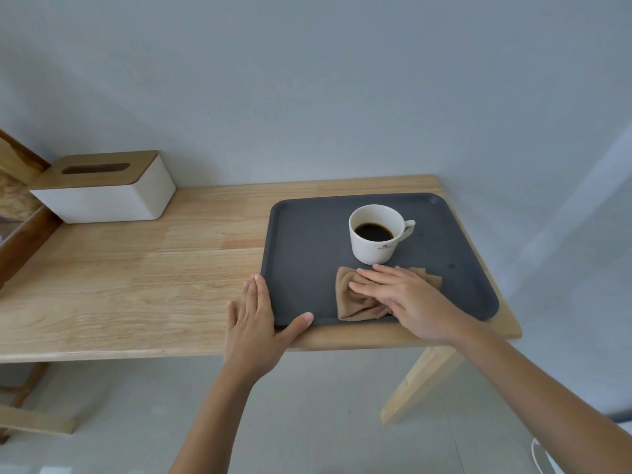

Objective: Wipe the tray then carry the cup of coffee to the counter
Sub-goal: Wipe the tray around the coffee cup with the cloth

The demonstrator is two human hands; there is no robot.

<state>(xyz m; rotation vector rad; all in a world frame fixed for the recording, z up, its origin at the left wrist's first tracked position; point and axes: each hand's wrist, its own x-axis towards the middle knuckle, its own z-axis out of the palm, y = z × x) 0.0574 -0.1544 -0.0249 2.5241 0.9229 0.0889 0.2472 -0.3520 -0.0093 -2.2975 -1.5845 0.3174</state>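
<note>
While left hand [254, 323] lies flat, right hand [405, 295] flattens crumpled cloth [355, 304] on matte tray [307, 241].

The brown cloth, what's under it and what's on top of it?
The right hand lies flat on top of the brown cloth. Under the cloth is the dark tray. Any spill beneath the cloth is covered, so it cannot be seen.

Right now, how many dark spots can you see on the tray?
3. One spot lies just right of the cup's handle, one nearer the right rim, one in the far right corner. The cloth may hide more.
</note>
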